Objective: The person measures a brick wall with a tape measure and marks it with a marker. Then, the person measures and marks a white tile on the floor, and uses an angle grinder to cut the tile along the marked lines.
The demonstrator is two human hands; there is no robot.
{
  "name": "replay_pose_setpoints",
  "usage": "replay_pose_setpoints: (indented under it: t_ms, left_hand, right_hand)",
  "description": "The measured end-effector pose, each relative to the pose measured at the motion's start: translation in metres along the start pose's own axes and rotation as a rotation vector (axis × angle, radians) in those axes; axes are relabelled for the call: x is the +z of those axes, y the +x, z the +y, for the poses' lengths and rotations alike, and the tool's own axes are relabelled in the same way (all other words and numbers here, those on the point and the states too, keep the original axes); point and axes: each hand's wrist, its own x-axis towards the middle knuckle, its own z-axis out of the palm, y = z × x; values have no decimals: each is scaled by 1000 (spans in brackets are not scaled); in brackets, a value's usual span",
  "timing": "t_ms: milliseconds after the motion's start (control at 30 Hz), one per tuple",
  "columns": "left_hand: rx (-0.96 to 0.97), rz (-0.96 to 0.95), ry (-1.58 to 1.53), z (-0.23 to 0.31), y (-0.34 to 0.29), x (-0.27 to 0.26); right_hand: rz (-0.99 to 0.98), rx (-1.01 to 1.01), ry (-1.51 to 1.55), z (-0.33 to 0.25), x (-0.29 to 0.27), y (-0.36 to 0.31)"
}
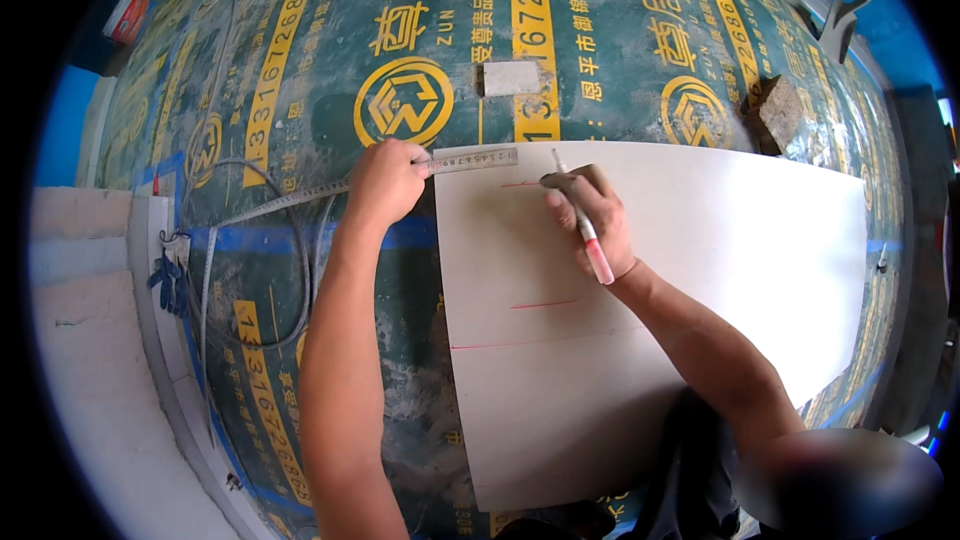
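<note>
A large white board (pixel 680 230) lies flat in front of me, with several short red lines drawn on its left part. My left hand (pixel 388 180) is closed round a metal ruler (pixel 475 161) just off the board's far left corner. The ruler's free end reaches over the board's far edge. In my right hand (pixel 600 215) is a marker pen (pixel 593 245) with a red and white barrel. Its thin end points away from me, close to the ruler's tip and a short red line. My right fingers wrap the pen above the board.
Green printed floor sheeting (pixel 330 90) lies under the board. Beyond it are a pale rectangular block (pixel 510 78) and a rough brown stone (pixel 775 117). A grey cable (pixel 300 290) loops at left, near blue gloves (pixel 172 275). A white and red bucket (pixel 128 12) stands far left.
</note>
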Motion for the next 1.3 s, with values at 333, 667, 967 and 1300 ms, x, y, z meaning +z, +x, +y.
replay_pose_setpoints:
  t_ms: [333,667,967,1300]
  left_hand:
    - [34,40,34,-4,11,-1]
    - [26,46,21,-6,12,0]
    - [14,41,42,-3,13,-2]
    - [21,-10,79,-4,-10,2]
  right_hand:
    - [85,134,13,2,34,8]
    - [61,142,-78,6,42,16]
    - [54,131,-81,4,41,17]
    - [-20,170,-73,-7,32,-1]
